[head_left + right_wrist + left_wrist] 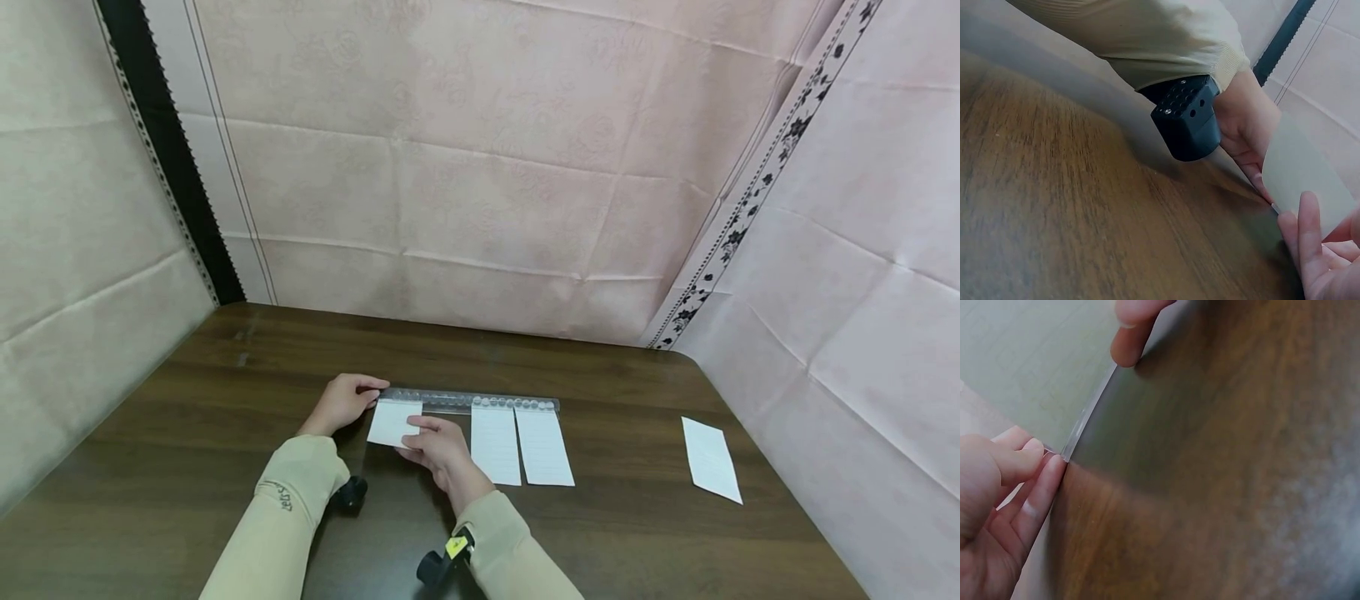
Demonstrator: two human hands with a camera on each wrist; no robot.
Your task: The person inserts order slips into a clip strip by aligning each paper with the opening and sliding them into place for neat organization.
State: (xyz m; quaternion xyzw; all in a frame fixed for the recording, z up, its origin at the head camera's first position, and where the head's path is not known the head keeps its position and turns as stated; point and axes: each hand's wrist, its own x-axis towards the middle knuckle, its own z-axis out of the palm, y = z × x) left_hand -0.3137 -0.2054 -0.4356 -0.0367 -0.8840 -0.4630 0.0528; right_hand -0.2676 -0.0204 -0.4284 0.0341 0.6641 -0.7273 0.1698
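Observation:
A clear plastic strip (pixel 450 402) with round shapes along it lies across the table. At its left end my left hand (pixel 342 403) pinches the corner where strip and card meet; thumb and fingertips show in the left wrist view (pixel 1013 487). A white paper card (pixel 393 419) extends from that end toward me. My right hand (pixel 441 450) holds its lower right edge between thumb and fingers, and the right wrist view shows the card (pixel 1300 172) tilted up off the table. Two lined white cards (pixel 495 446) (pixel 544 447) lie flat, their tops at the strip's right half.
A loose white sheet (pixel 711 461) lies at the right of the brown wooden table (pixel 622 533). Pale cloth (pixel 465 200) hangs behind and at both sides. Black wrist cameras (pixel 349 495) project from the sleeves near the tabletop.

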